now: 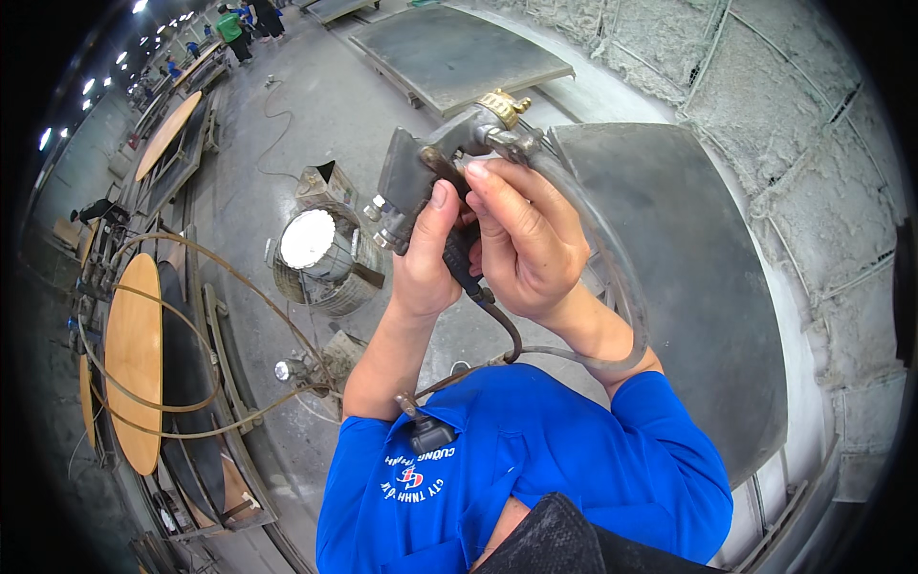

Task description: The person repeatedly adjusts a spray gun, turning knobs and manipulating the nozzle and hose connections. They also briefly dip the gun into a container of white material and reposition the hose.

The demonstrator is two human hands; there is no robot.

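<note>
In front of my chest I hold a spray gun (470, 132) with a grey metal body, a brass nozzle ring (503, 108) and silver knobs (384, 222) at its back. My left hand (429, 251) is closed around its grip, thumb pointing up along the side. The fingers of my right hand (532, 230) are bent together beside the trigger area, fingertips against the gun; whether they pinch a small part is hidden. A clear hose (626, 297) loops from the gun around my right wrist. From the bottom of the grip runs a dark hose (510, 330).
Dark flat tables (679, 277) stand to the right and ahead. A round can (308, 241) with white contents stands left, near a pump-like device (330, 368) with brown hoses (191, 407). Oval wooden panels (134, 359) rest on racks at far left. Far off, people (232, 29) stand.
</note>
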